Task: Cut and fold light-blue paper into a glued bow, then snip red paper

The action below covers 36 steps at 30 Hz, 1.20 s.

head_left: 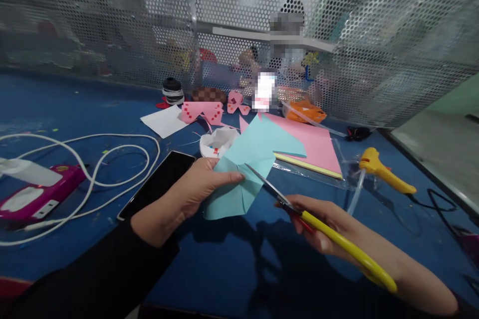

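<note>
Head view is showing the left hand (194, 187) pinching a folded blue paper (247, 159) between thumb and fingers, holding it just above the middle of the blue bench (224, 269), right beside a black phone (157, 184). The right hand (325, 227) is gripping the yellow handles of the scissors (299, 212), and the thin blades are touching the paper's right edge. A pink sheet (314, 144) is lying behind, a yellow glue gun (385, 172) is resting on the right, and a white cable (112, 169) is curling on the left.
</note>
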{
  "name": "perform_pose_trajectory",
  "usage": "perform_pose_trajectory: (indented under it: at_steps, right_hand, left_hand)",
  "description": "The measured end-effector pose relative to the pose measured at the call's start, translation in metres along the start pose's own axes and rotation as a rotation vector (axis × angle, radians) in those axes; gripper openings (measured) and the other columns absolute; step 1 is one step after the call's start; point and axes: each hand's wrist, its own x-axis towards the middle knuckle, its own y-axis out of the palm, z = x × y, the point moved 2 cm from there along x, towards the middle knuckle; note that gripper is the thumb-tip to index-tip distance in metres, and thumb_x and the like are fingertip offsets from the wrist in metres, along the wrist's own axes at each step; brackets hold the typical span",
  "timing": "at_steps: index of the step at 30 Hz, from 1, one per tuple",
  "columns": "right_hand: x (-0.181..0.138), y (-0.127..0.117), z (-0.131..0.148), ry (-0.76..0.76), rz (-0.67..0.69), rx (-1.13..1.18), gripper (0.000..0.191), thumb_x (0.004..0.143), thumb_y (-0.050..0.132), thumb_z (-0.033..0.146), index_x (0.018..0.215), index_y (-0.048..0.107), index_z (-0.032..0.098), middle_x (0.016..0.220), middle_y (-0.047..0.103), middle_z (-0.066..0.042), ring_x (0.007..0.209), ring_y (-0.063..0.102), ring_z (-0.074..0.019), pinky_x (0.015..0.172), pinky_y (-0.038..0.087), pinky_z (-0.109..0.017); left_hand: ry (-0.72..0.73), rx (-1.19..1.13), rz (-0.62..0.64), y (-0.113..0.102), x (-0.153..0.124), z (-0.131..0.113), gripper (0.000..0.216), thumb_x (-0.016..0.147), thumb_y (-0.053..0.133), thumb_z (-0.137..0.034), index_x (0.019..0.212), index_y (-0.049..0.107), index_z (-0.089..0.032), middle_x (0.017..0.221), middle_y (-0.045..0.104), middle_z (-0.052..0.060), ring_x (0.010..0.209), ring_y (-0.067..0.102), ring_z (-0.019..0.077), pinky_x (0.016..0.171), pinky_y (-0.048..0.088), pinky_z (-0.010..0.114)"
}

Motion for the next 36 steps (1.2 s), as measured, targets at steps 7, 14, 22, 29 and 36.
perform_pose_trajectory:
  at_steps: [7, 14, 22, 29, 36]
  right_hand:
    - [-0.007, 0.006, -0.003, 0.174, -0.062, 0.19, 0.062, 0.068, 0.077, 0.065, 0.117, 0.065, 0.03, 0.085, 0.055, -0.001, 0.066, 0.048, -0.0116, 0.062, 0.049, -0.023]
    - [-0.008, 0.006, 0.007, 0.154, 0.03, 0.146, 0.057, 0.075, 0.075, 0.059, 0.123, 0.061, 0.031, 0.084, 0.048, 0.002, 0.068, 0.045, -0.0117, 0.063, 0.044, -0.023]
    - [-0.01, 0.007, -0.008, 0.156, 0.033, 0.223, 0.063, 0.075, 0.077, 0.057, 0.13, 0.057, 0.033, 0.088, 0.046, 0.002, 0.074, 0.041, -0.0126, 0.066, 0.043, -0.022]
    - [-0.01, 0.008, -0.007, 0.175, 0.001, 0.19, 0.066, 0.072, 0.078, 0.057, 0.129, 0.059, 0.029, 0.085, 0.046, 0.001, 0.073, 0.04, -0.0133, 0.064, 0.044, -0.022]
    - [-0.009, 0.007, -0.005, 0.189, 0.028, 0.216, 0.068, 0.072, 0.076, 0.063, 0.13, 0.059, 0.032, 0.084, 0.044, 0.002, 0.072, 0.037, -0.013, 0.063, 0.042, -0.022]
  left_hand:
    - [-0.046, 0.022, 0.021, 0.0, 0.005, 0.002, 0.026, 0.062, 0.087, -0.022, 0.085, 0.077, -0.014, 0.074, 0.078, 0.006, 0.059, 0.07, 0.0151, 0.057, 0.056, 0.023]
    - [-0.038, 0.04, 0.011, 0.001, 0.005, 0.004, 0.025, 0.061, 0.087, -0.02, 0.083, 0.078, -0.014, 0.071, 0.078, 0.005, 0.056, 0.07, 0.0147, 0.055, 0.056, 0.021]
    - [-0.047, 0.043, 0.018, 0.003, 0.004, 0.004, 0.021, 0.061, 0.087, -0.02, 0.08, 0.077, -0.015, 0.07, 0.078, 0.004, 0.056, 0.07, 0.0147, 0.054, 0.056, 0.021]
    - [-0.065, 0.019, 0.038, 0.005, 0.002, 0.002, 0.014, 0.065, 0.083, -0.017, 0.078, 0.078, -0.017, 0.069, 0.078, 0.003, 0.056, 0.07, 0.0143, 0.053, 0.055, 0.021]
    - [-0.06, 0.072, 0.015, 0.005, 0.002, 0.003, 0.018, 0.063, 0.084, -0.02, 0.078, 0.078, -0.015, 0.069, 0.077, 0.006, 0.055, 0.068, 0.0161, 0.053, 0.054, 0.024]
